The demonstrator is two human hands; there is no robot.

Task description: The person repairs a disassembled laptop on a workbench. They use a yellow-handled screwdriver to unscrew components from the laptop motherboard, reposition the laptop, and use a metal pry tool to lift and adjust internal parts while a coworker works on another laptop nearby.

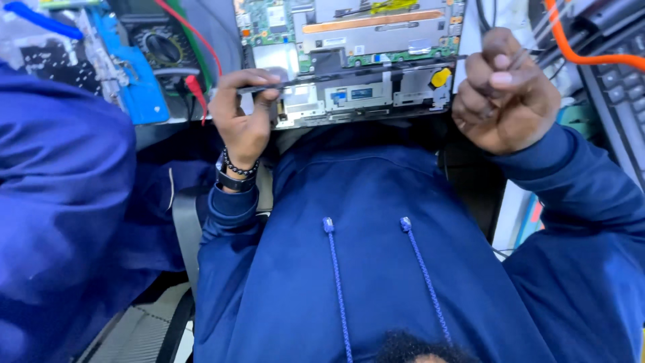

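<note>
Item one: my left hand (243,124), grip pinched on the near left corner of the opened laptop chassis (356,94), thumb on top of the dark edge strip, fingers curled beneath. A black beaded bracelet (240,168) and a dark band sit at that wrist.

Item two: my right hand (504,94), grip pressed together around a thin metal tool (519,59), seemingly tweezers, held just off the chassis's right edge; its tip I cannot make out.

Item three: the laptop chassis itself, lying bottom-up on the bench directly ahead of my chest, between my two hands. A green circuit board (269,23) and a copper heat pipe (373,20) show at its far side; a yellow round part (440,76) sits near its right front corner.

Item four: a blue holder (138,87) to the left, with a black multimeter (158,44) behind it and a red probe lead (195,87) hanging just beside my left hand.

Item five: an orange cable (584,57) and a dark keyboard (621,94) to the right.

Item six: my blue hooded top (376,269) with two drawstrings, filling the foreground.
</note>
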